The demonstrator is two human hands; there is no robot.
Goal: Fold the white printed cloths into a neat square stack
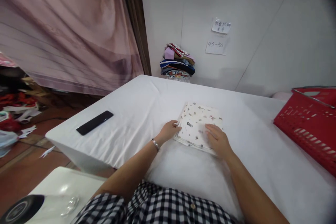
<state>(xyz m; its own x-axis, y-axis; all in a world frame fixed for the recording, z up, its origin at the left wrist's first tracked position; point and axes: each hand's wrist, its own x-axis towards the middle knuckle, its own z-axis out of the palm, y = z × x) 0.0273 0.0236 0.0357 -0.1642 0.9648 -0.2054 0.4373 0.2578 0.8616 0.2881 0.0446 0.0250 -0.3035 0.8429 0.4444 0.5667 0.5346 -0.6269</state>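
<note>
A folded white cloth (195, 122) with a small scattered print lies on the white-covered table in front of me. Its layers show along the left and near edges. My left hand (169, 131), with a bracelet at the wrist, is at the cloth's left edge; the fingers touch that side and are slightly apart. On the right part of the cloth rests my right hand (217, 140), fingers stretched out and lying flat on top. The cloth under the right palm is hidden.
A black flat slab (95, 122) lies on the table's left side. At the right stands a red plastic basket (312, 122). Folded clothes (177, 61) are stacked by the wall beyond the far edge. A pink curtain (78, 35) hangs at the left.
</note>
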